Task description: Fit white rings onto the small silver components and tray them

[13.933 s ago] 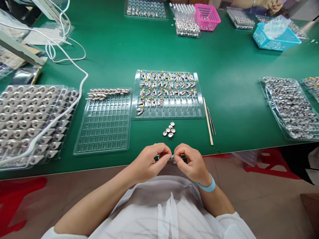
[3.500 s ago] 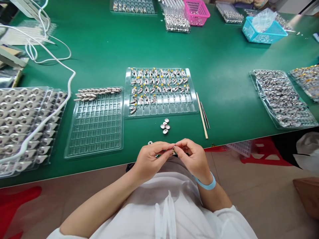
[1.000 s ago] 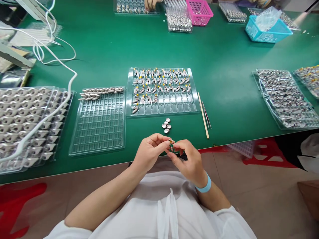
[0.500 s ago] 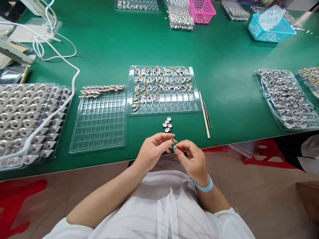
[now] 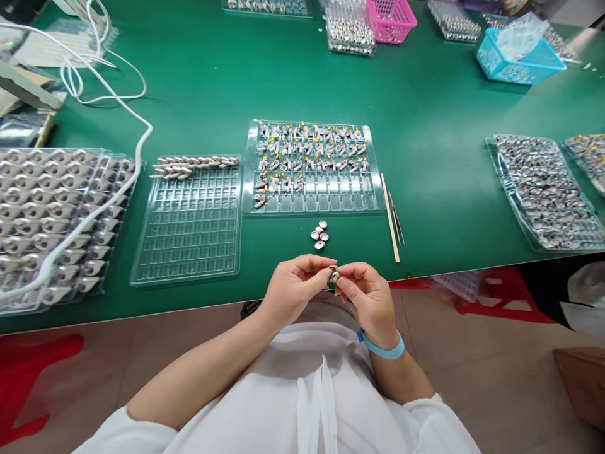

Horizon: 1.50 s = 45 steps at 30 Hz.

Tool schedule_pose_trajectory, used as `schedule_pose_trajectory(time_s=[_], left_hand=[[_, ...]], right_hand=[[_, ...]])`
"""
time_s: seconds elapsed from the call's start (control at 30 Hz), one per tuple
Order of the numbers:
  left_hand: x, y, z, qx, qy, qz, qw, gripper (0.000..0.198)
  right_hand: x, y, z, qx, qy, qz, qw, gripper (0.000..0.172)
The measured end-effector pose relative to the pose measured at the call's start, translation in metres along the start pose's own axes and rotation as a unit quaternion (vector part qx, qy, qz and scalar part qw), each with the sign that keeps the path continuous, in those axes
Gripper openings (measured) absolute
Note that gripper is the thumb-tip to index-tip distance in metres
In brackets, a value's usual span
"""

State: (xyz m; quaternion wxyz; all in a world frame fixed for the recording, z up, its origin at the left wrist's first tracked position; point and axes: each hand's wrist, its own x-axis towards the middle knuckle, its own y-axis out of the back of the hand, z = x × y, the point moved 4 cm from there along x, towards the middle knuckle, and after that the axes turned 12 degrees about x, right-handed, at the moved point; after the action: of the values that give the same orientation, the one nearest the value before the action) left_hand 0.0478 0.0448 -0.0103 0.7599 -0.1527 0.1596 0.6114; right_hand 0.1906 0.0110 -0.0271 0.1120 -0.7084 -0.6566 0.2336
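My left hand [image 5: 295,287] and my right hand [image 5: 368,296] meet fingertip to fingertip at the table's front edge. Between thumb and finger, the left pinches a small part with a yellow end, mostly hidden. The right pinches a small round silvery cap [image 5: 335,276] against that part. Just beyond them lies a cluster of several round metal caps [image 5: 319,236]. Behind these, a clear tray [image 5: 340,203] holds rows of small grey curved parts with yellow tips. A wooden stick [image 5: 390,217] and metal tweezers [image 5: 396,217] lie to the right of the tray.
On the left are a partly filled clear tray [image 5: 186,243], stacked trays of grey parts [image 5: 42,221] and a white cable [image 5: 142,142]. A filled tray [image 5: 548,189] lies at right. A pink basket [image 5: 391,22] and a blue basket [image 5: 520,60] stand at the back.
My hands have come closer together, and the right fingers now press the round cap against the part in the left. The camera view has shifted slightly.
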Motion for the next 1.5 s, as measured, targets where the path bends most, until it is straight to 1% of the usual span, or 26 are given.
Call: schedule_pose_trajectory(time_s=[0.17, 0.27, 0.4, 0.53, 0.63, 0.7, 0.83, 1.07, 1.13, 1.3, 1.5], left_hand=[[0.002, 0.0, 0.003, 0.014, -0.006, -0.003, 1.0, 0.018], [0.003, 0.002, 0.001, 0.022, -0.008, -0.005, 1.0, 0.018], [0.004, 0.004, -0.001, 0.031, -0.005, -0.006, 0.999, 0.017], [0.003, 0.003, 0.001, 0.039, 0.001, -0.021, 0.999, 0.018], [0.002, 0.0, 0.003, 0.042, 0.009, -0.041, 0.998, 0.017], [0.002, -0.001, 0.003, 0.046, 0.012, -0.054, 0.997, 0.016], [0.001, -0.002, 0.004, 0.05, 0.013, -0.07, 0.996, 0.016], [0.001, 0.0, 0.004, 0.064, 0.008, -0.088, 0.994, 0.015], [0.002, 0.0, 0.003, 0.064, 0.005, -0.089, 0.994, 0.015], [0.003, 0.001, 0.002, 0.07, 0.006, -0.086, 0.994, 0.017], [0.002, 0.001, 0.005, 0.094, -0.003, -0.063, 0.994, 0.018]], right_hand=[[0.002, 0.001, 0.003, 0.021, -0.012, 0.002, 1.0, 0.023], [0.003, 0.003, 0.002, 0.006, -0.026, 0.01, 1.0, 0.017], [0.003, 0.004, -0.006, -0.061, -0.023, 0.022, 0.998, 0.009], [0.002, 0.001, -0.014, -0.119, 0.02, -0.012, 0.993, 0.004], [0.002, -0.002, -0.021, -0.171, 0.076, -0.051, 0.981, 0.009], [0.003, -0.003, -0.023, -0.195, 0.093, -0.071, 0.974, 0.012], [0.005, -0.001, -0.027, -0.209, 0.089, -0.093, 0.97, 0.017], [0.008, 0.0, -0.03, -0.224, 0.057, -0.135, 0.963, 0.02], [0.008, -0.001, -0.03, -0.221, 0.054, -0.131, 0.965, 0.02], [0.008, -0.001, -0.029, -0.188, 0.05, -0.096, 0.976, 0.014], [0.009, 0.003, -0.016, -0.119, -0.03, -0.019, 0.992, 0.014]])
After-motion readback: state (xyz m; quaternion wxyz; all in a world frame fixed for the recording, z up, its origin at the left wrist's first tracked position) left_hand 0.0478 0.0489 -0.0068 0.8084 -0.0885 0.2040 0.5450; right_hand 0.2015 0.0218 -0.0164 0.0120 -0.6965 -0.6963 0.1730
